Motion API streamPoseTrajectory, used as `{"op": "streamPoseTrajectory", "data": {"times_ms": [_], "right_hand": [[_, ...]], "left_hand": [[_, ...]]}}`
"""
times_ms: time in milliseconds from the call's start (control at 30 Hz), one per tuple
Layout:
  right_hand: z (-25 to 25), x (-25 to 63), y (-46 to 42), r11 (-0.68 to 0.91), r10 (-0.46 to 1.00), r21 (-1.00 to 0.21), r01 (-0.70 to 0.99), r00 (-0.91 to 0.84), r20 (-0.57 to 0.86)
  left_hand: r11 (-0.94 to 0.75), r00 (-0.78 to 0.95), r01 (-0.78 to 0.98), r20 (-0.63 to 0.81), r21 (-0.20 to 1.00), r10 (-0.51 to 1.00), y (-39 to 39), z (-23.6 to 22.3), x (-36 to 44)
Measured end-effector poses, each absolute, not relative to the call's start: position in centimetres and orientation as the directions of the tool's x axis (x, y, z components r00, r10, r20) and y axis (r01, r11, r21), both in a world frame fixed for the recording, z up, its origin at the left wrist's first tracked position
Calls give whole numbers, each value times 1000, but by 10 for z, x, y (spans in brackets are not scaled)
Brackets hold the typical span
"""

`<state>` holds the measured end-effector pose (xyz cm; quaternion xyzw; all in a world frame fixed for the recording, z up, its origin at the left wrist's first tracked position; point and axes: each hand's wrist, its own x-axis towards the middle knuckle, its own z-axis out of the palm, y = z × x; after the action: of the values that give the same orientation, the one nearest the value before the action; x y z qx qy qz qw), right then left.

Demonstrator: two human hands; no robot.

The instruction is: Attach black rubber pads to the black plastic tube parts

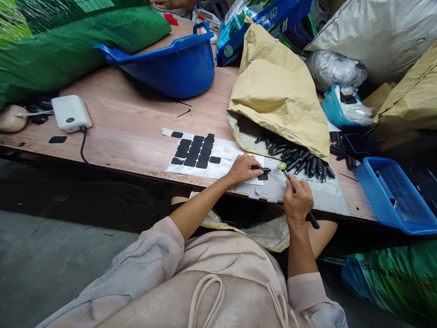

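My left hand (243,168) is closed on a slim black tubular part (263,169), held low over the white sheet (221,168). A black rounded pad (262,177) lies just under that part. My right hand (298,200) grips a small hammer (313,221) by its handle, its yellow-green head up near the tip of the black part but apart from it. Several similar black tubular parts (312,166) spill from the mouth of a tan sack (273,86) beyond my right hand. Rows of black rounded pads (195,150) lie on the sheet left of my left hand.
A blue tub (177,68) stands at the back, near a white box (71,113) with a cable. On the right are a blue basket (392,196) and a teal basket (336,107). A sack (273,239) lies open over my lap, below the table edge.
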<state>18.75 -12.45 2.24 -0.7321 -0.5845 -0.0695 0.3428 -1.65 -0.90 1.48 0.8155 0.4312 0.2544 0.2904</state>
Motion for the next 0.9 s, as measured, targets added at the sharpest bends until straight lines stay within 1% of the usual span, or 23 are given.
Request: {"op": "streamPoseTrajectory", "data": {"times_ms": [233,367,433,500,567,600,667,733,767,800,833,900], "right_hand": [[6,194,-127,-84,825,-339,937,256,503],[1,190,-128,-96,826,-305,948,247,507],[-1,189,-129,-102,816,-279,955,241,525],[-2,188,-129,-105,808,-259,960,234,541],[-3,188,-129,-106,806,-245,964,227,546],[-3,188,-129,-107,808,-239,965,224,545],[-3,188,-130,-109,813,-231,967,221,539],[-3,188,-130,-117,814,-230,966,226,536],[-3,187,-130,-120,814,-228,966,228,535],[-3,187,-130,-123,814,-224,967,228,535],[-3,187,-130,-125,813,-219,968,226,537],[-3,187,-130,-122,811,-202,972,215,545]], "left_hand": [[-451,504,567,141,689,852,-13,19,-19],[-426,459,572,157,701,875,-13,19,-18],[-410,414,531,195,741,889,-16,21,-19],[-402,375,455,239,795,896,-27,26,-23],[-407,421,361,243,839,874,-46,34,-31],[-415,494,318,224,853,840,-58,37,-36],[-437,695,258,149,862,704,-84,41,-45],[-461,827,281,31,842,561,-106,38,-52],[-468,849,329,-40,820,527,-115,33,-54],[-466,843,400,-117,789,525,-122,26,-55],[-452,812,490,-201,746,548,-127,17,-55],[-388,692,683,-380,619,613,-131,-4,-56]]}}
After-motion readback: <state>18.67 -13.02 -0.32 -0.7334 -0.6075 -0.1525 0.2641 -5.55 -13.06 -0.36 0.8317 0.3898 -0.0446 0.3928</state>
